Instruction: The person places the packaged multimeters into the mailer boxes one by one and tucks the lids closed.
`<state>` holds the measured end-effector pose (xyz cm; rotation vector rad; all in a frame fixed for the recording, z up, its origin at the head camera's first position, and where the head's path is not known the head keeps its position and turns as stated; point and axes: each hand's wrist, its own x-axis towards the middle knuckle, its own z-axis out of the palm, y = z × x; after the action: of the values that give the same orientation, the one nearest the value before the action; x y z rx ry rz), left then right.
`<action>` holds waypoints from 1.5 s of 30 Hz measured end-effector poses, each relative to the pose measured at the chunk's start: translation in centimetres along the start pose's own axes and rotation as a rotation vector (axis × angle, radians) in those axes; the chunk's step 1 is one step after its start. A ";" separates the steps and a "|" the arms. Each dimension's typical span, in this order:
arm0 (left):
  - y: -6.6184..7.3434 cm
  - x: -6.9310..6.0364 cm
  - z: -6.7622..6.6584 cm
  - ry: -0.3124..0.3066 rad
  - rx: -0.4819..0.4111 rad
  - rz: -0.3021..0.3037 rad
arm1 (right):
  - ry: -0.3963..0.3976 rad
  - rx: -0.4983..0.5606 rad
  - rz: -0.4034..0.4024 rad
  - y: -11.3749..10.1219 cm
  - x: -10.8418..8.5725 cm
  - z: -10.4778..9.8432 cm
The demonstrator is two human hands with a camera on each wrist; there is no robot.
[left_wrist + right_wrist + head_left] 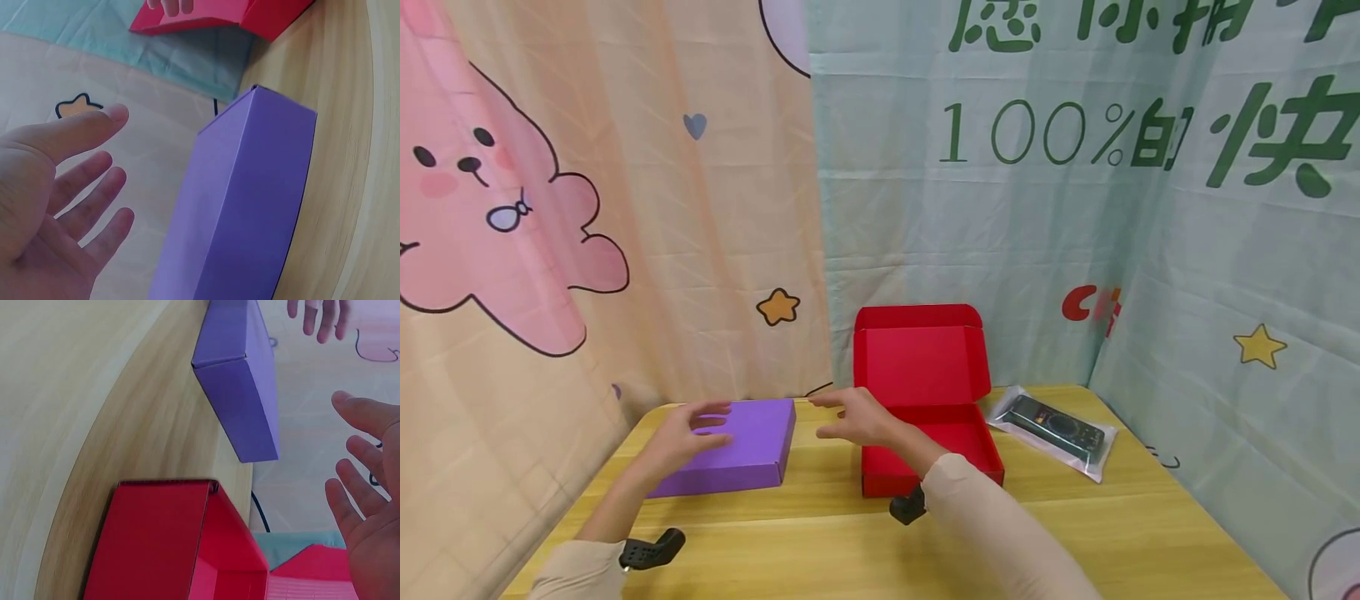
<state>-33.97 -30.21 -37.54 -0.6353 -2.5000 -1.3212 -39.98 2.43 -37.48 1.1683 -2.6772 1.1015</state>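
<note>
A closed purple box (741, 446) lies flat at the left of the table. Over it hovers my left hand (685, 437), fingers loosely spread and apart from the lid; the left wrist view shows a gap between that hand (69, 194) and the purple box (237, 200). To the right stands a red box (917, 367) with its lid raised and its inside bare where visible. My right hand (861, 417) is held in the air in front of the red box's left part, holding nothing. In the right wrist view its fingers (356, 500) are extended and relaxed.
Right of the red box lies a black multimeter-like device (1056, 425) in a clear plastic bag. The wooden table (760, 542) runs back to printed curtains (970, 225) hanging behind and at both sides.
</note>
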 end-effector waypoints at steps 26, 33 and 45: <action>2.5 2.5 6.5 0.002 0.007 0.019 | 0.068 0.002 0.028 4.5 -5.7 -5.1; 3.6 2.5 9.5 0.018 -0.035 -0.015 | 0.125 -0.010 0.074 6.1 -7.8 -6.4; 4.7 2.4 13.9 0.039 -0.205 -0.132 | 0.192 -0.055 0.100 9.1 -11.1 -9.5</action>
<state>-33.96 -15.71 -40.94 -0.4870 -2.4314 -1.6366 -40.25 19.59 -38.93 0.8799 -2.6244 1.0834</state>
